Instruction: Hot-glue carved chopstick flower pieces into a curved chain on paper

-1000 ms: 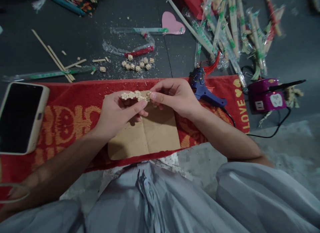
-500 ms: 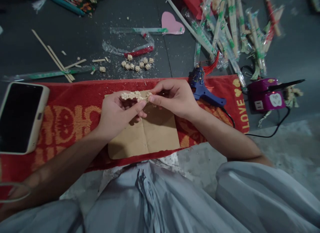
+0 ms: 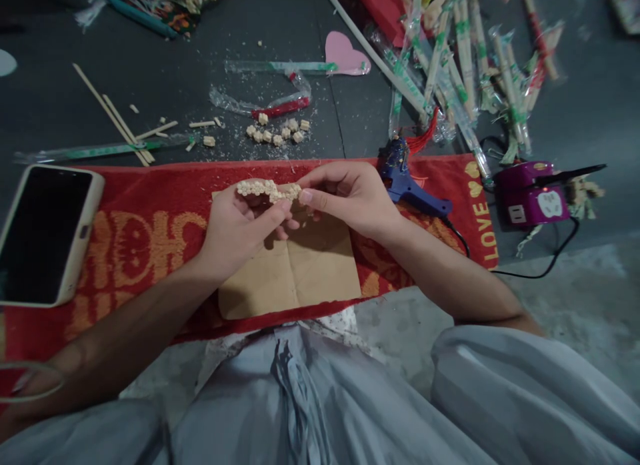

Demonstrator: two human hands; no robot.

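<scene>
You seem to be in the middle of joining or adjusting one pale wooden cluster (image 3: 256,187), held above the far half of the brown sheet (image 3: 300,272), near the tabletop's (image 3: 280,15) front edge; your left hand (image 3: 233,222) grips it between thumb and fingers, and your right hand (image 3: 353,197) has its right end in a narrow pinch. The next move, I'd judge, calls for a light, steady grip, with the pieces kept in line. Counting up, you have one sheet on one red towel (image 3: 135,242), one phone (image 3: 37,235) at the towel's left end, one blue glue gun (image 3: 417,197) toward its right end, about nine loose wooden pieces (image 3: 277,140) beyond its far edge, two long sticks (image 3: 100,105) farther left and one pink heart (image 3: 345,54) behind the pieces
</scene>
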